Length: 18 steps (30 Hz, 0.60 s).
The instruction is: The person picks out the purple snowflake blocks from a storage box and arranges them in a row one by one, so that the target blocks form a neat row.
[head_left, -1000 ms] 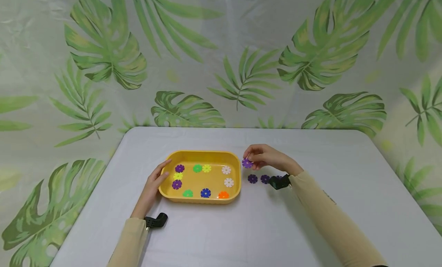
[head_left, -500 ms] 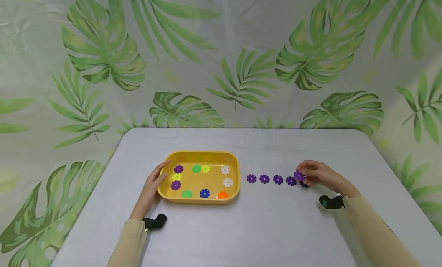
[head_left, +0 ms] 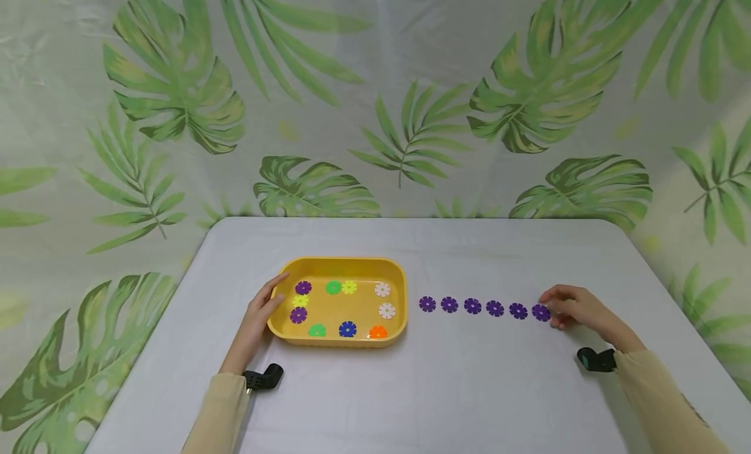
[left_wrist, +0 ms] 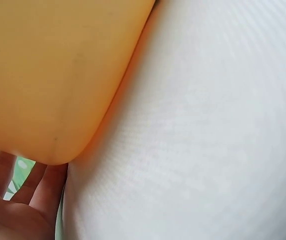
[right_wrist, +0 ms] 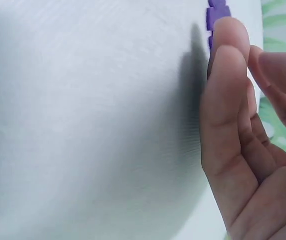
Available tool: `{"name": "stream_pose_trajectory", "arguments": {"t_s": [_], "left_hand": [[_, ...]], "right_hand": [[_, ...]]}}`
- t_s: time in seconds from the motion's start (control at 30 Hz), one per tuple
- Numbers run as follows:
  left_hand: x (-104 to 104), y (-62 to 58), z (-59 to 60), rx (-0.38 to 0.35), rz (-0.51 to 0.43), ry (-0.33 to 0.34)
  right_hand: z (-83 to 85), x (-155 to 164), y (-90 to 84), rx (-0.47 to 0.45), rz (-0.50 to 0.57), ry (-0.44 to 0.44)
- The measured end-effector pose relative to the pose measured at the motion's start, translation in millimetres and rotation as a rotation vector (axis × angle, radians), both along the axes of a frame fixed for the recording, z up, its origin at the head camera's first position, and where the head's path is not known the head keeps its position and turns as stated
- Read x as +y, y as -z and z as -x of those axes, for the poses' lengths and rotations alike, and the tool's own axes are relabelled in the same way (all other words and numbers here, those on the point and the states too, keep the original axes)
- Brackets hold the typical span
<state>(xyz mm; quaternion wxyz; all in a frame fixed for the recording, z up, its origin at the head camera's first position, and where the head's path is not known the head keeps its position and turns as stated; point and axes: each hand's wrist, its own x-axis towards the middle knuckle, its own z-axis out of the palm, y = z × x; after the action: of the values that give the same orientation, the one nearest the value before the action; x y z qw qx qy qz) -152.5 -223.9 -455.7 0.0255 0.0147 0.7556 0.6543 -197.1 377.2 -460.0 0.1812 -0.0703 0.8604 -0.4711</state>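
My left hand [head_left: 256,317] grips the left end of a yellow tray [head_left: 340,342], thumb at the rim and fingers along the outer wall. In the left wrist view, the fingers [left_wrist: 47,192] lie against the tray's outside. Purple notched snowflake discs [head_left: 472,306] form a straight row on the table right of the tray. My right hand [head_left: 577,308] is at the row's right end, fingertips by the last purple disc [head_left: 541,312], which lies flat. Part of a purple disc [right_wrist: 217,17] shows beyond its fingertips in the right wrist view.
Inside the tray lie several discs: white [head_left: 386,310], orange [head_left: 378,332], blue [head_left: 347,329], green [head_left: 333,287], yellow [head_left: 349,287] and purple [head_left: 302,288]. A white cloth covers the table [head_left: 446,389]. Behind it hangs a leaf-patterned backdrop [head_left: 434,36].
My right hand has carried a purple disc from beside the tray rightward to the row's end, where it now lies flat. My left hand has stayed on the tray.
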Motion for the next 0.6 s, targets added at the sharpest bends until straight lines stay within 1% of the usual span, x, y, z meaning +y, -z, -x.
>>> {"name": "stream_pose_trajectory", "arguments": {"t_s": [0.1,0.17,0.23,0.33,0.43,0.6], "left_hand": [[1.4,-1.7,-0.1,-0.007,0.007,-0.004],[0.7,-1.9,-0.2,-0.010,0.005,-0.008],[0.3,-1.4,-0.1,-0.009,0.003,-0.009],[0.0,-0.5,0.4,-0.009,0.000,-0.008],[0.2,0.3,1.2,-0.011,0.004,-0.012],[0.4,0.8,1.2,-0.014,0.008,-0.015]], "right_hand": [[2.0,-8.1,-6.5,0.040,-0.034,0.017],[5.5,-20.5,-12.7,0.059,-0.014,0.010],[9.1,-37.5,-19.2,0.060,0.038,-0.018],[14.7,-69.4,-26.7,0.045,0.132,-0.080],[20.8,-105.0,-30.3,0.010,0.211,-0.140],[30.3,-167.9,-37.6,-0.058,0.266,-0.227]]}}
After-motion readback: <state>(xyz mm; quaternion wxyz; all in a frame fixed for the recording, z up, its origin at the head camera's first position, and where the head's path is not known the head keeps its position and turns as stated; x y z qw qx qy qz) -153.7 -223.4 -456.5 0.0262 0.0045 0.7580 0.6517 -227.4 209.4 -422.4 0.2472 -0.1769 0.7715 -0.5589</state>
